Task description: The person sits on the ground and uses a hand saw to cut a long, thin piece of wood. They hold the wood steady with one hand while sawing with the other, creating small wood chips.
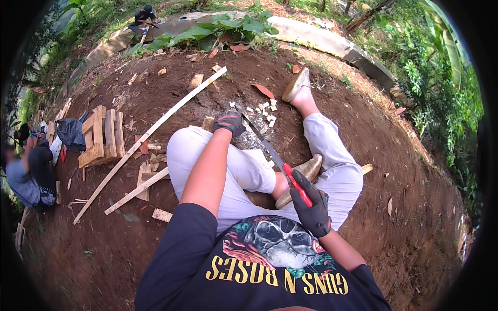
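My right hand, in a dark glove with red patches, grips the red handle of a long, narrow grey blade. Whether the blade is a saw or a knife I cannot tell. Its far end reaches up beside my left hand. That gloved hand is closed, past my bent knee; what its fingers hold is hidden. A small pale tip shows just beyond them, and a short wooden block is to their left. Several small pale wood chunks lie scattered right of the blade's end.
A long wooden strip slants across the dirt at left; a shorter strip runs toward my leg. Farther left stand a wooden crate-like stack and a dark bag. People sit at left and far back. A low wall curves behind.
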A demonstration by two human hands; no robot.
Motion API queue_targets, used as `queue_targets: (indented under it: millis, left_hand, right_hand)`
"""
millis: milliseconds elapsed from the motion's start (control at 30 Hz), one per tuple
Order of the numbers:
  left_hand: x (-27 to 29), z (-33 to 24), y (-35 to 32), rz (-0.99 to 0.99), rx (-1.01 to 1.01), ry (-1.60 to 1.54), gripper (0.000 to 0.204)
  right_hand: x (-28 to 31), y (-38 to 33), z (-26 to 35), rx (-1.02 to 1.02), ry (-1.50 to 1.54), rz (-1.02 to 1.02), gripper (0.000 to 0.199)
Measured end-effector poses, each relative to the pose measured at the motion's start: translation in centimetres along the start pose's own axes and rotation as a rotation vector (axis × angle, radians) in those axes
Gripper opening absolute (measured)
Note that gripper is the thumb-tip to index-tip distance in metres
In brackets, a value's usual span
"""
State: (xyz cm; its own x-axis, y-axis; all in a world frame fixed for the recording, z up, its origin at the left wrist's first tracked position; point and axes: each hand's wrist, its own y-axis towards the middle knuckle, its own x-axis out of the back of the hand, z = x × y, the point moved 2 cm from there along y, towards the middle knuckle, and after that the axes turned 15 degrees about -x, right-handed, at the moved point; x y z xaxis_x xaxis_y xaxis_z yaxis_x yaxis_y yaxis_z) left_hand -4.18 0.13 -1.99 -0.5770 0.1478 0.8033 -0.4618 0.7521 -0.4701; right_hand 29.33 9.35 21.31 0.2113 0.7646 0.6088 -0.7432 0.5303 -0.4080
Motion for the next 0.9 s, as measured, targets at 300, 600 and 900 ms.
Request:
queue_targets:
  millis: [300,600,900]
  left_hand:
    - [0.1,-0.6,0.4,-0.027,-0.045,-0.034,0.056]
    - [0.4,-1.2,-0.2,-0.022,0.016,-0.019,0.060]
    - [0.7,-0.3,-0.6,0.065,-0.005,-0.022,0.058]
  right_hand:
    - [-10.2,17.2,1.8,0.241,0.169,-0.111,0.045]
    - [-1.8,2.5,-3.9,0.004,0.125,-0.025,0.046]
    - [-0.6,1.2,-1.9,0.064,-0.021,-0.058,0.045]
